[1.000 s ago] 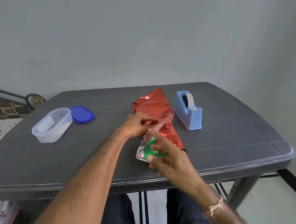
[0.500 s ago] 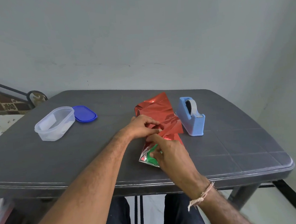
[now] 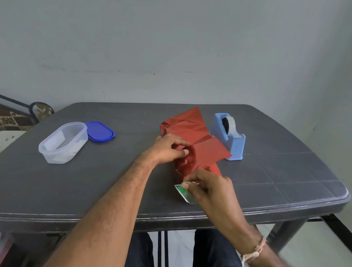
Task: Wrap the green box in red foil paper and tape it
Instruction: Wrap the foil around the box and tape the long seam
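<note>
Head view, from the left: an oval translucent plastic container [image 3: 63, 142] stands on the dark grey textured table [image 3: 71, 192], a flat glossy blue lid [image 3: 100, 131] touching its far side. The left hand [image 3: 168, 149] curls its fingers, pinching the creased, shiny red foil paper [image 3: 194, 144]. The green box [image 3: 185, 194] lies mid-table near the front edge, mostly under the foil, only its near end showing. The right hand [image 3: 208, 188] pinches the foil's silvery near edge. A pale blue tape dispenser [image 3: 229, 138] stands just right of the foil.
</note>
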`<state>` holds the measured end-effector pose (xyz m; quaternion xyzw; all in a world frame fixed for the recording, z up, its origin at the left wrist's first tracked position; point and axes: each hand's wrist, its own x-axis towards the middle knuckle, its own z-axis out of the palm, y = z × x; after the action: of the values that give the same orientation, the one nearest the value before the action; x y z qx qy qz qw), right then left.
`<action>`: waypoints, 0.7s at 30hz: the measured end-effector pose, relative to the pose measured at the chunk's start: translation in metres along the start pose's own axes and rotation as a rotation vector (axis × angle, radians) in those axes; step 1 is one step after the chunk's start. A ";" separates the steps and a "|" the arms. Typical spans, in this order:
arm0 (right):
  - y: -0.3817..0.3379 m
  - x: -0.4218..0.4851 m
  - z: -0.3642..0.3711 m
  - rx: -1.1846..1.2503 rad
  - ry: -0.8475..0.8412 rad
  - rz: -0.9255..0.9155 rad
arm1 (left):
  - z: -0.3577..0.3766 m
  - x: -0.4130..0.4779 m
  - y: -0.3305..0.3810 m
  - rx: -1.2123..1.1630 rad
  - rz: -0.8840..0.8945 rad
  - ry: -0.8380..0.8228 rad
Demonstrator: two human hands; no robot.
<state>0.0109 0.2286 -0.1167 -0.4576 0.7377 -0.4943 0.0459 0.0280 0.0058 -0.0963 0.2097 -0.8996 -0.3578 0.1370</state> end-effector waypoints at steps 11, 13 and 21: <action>-0.007 -0.006 0.012 -0.037 -0.030 0.064 | 0.003 0.001 -0.002 -0.038 -0.015 0.005; -0.004 -0.008 0.004 0.035 0.043 0.081 | 0.003 0.001 -0.003 -0.030 -0.014 0.014; -0.003 -0.011 0.009 -0.073 -0.058 0.055 | 0.007 0.003 -0.009 -0.094 -0.024 0.014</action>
<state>0.0243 0.2302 -0.1233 -0.4528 0.7657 -0.4523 0.0639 0.0252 0.0026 -0.1069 0.2164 -0.8782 -0.3998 0.1488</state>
